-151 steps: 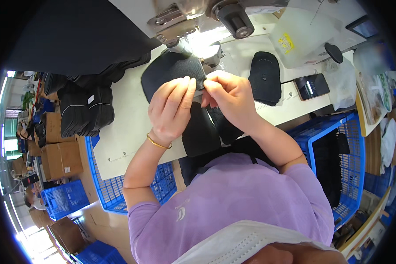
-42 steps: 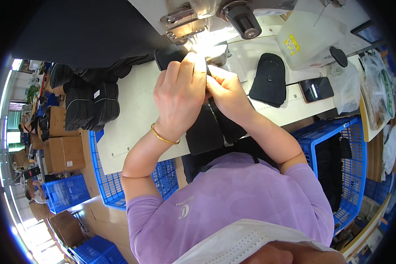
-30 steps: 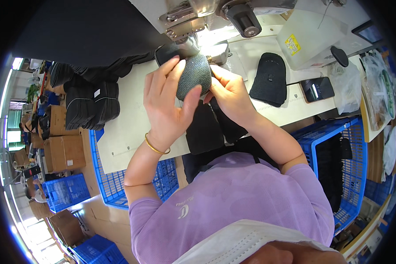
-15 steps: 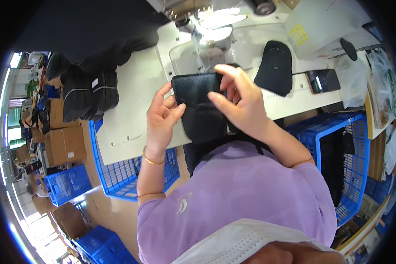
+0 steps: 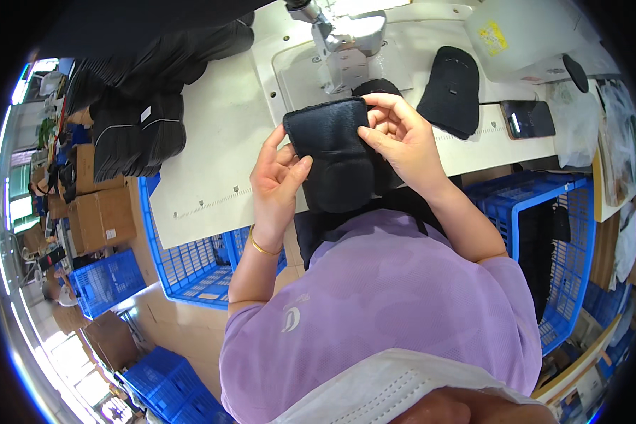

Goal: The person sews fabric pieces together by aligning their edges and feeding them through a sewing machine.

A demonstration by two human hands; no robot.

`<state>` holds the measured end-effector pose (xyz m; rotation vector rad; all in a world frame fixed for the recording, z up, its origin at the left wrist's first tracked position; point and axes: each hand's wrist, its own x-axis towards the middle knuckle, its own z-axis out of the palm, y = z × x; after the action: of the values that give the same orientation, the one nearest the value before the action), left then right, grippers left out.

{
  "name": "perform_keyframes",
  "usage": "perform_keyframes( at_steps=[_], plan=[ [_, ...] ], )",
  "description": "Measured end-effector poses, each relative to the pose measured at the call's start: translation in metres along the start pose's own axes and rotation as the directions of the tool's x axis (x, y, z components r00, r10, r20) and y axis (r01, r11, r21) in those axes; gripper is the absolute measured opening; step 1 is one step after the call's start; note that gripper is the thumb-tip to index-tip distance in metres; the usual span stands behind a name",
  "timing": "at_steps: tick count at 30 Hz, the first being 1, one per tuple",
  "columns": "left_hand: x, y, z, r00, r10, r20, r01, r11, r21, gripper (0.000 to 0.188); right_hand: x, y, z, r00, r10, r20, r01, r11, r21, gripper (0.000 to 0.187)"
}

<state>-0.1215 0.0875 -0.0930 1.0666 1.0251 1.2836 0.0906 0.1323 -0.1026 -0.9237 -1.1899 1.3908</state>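
Both my hands hold up a black padded fabric piece (image 5: 332,131), squarish and glossy at its upper end and rounded and duller lower down. My left hand (image 5: 277,180) is closed on its left edge, thumb in front and fingers behind. At the upper right corner, my right hand (image 5: 405,145) pinches it between thumb and fingers. Just beyond the held piece stands a sewing machine (image 5: 346,53) on a white worktable (image 5: 219,141). Part of another black piece (image 5: 377,86) shows behind the held one. One more black padded piece (image 5: 451,92) lies to the right of the machine.
Stacks of black pieces (image 5: 138,134) lie on the table's left. At the right are a dark phone (image 5: 528,119), a pale machine housing (image 5: 523,42) and plastic bags (image 5: 571,127). Blue crates stand below the left (image 5: 191,279) and right (image 5: 516,205) table edges.
My right hand's thumb and fingers have shifted to the piece's right edge and upper corner. The piece now looks more spread between my hands. The whole view has shifted a little.
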Motion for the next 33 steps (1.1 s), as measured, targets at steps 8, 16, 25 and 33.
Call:
perform_keyframes(
  at_steps=[8,16,25,33],
  plan=[
    [0.004,-0.001,0.003,1.000,-0.004,0.016,0.004,1.000,-0.024,0.059,-0.004,-0.006,-0.003,0.998,0.029,0.050,-0.026,0.998,-0.054,0.049],
    [0.148,0.062,-0.024,0.870,0.479,0.120,-0.485,0.783,0.389,0.040,-0.008,0.004,-0.028,0.961,-0.259,-0.100,0.205,0.904,-0.375,0.030],
    [0.133,0.009,-0.022,0.760,0.646,0.076,-0.277,0.217,0.936,0.081,-0.010,0.020,-0.035,0.863,-0.503,0.049,0.363,0.549,-0.753,0.038],
    [0.142,-0.021,-0.061,0.924,0.280,-0.259,0.167,0.315,0.934,0.086,-0.012,0.026,-0.034,0.896,-0.442,0.036,0.151,0.227,-0.962,0.084]
  ],
)
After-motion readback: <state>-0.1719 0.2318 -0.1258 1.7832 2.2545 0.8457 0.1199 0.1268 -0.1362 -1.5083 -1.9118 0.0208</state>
